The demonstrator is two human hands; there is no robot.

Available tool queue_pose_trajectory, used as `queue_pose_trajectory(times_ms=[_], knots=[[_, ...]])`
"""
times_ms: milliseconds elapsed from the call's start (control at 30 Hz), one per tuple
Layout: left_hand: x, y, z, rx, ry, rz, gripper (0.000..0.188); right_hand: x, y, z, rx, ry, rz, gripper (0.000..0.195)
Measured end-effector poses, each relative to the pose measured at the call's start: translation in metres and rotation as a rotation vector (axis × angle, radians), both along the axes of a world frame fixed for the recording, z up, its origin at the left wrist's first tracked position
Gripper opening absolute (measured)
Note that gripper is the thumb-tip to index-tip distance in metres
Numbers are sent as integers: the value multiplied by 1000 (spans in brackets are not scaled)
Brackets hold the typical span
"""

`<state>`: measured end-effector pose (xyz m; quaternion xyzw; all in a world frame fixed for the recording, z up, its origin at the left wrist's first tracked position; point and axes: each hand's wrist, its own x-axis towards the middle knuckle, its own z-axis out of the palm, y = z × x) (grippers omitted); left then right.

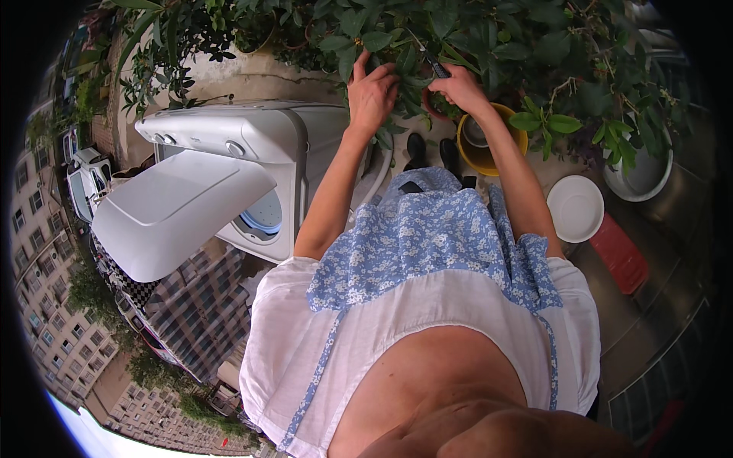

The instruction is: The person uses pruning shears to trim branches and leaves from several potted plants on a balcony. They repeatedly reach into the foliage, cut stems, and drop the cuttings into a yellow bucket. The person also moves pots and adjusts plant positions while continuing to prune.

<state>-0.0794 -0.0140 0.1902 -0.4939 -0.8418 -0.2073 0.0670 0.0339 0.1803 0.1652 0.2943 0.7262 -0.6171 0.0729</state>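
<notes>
In the head view, my right hand (460, 89) grips a slim tool with a dark textured handle (441, 70). Its narrow metal blade (417, 41) points up and left among the leaves, and its tip is partly lost in the foliage. To the left, my left hand (372, 91) reaches into the same leafy plant (376, 41), index finger stretched up against the leaves and the others curled. Whether a leaf or stem is pinched there is hidden. Small yellowish buds show just above that index finger.
A white washing machine (269, 129) with its lid (183, 200) raised stands at left. Below the right forearm sits a yellow bucket (520, 150). Further right are a white basin (575, 209), a red plastic stool (621, 257) and a grey metal basin (641, 192). Plant pots stand beneath the foliage.
</notes>
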Motion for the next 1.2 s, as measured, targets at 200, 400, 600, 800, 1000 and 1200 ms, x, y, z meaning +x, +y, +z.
queue_pose_trajectory(times_ms=[200, 400, 600, 800, 1000, 1200], knots=[[-3, -3, 0, 16, -43, 26, 20, 15, 8, -20, -220, 117, -165, 28], [-12, 3, 0, 75, -95, 107, 29, 42, -11, 9, -137, 173, -92, 38], [-21, 11, 4, 163, -137, 120, 53, 56, -17, 21, 7, 184, -81, 59], [-18, 12, 0, 179, -141, 209, 48, 72, -18, 7, 261, 348, -68, 65], [-20, 11, -3, 133, -109, 260, 38, 64, -24, 35, -65, 1, 159, 65], [-16, 18, -2, 137, -64, 269, 35, 45, -29, 21, 52, -2, 97, 63]])
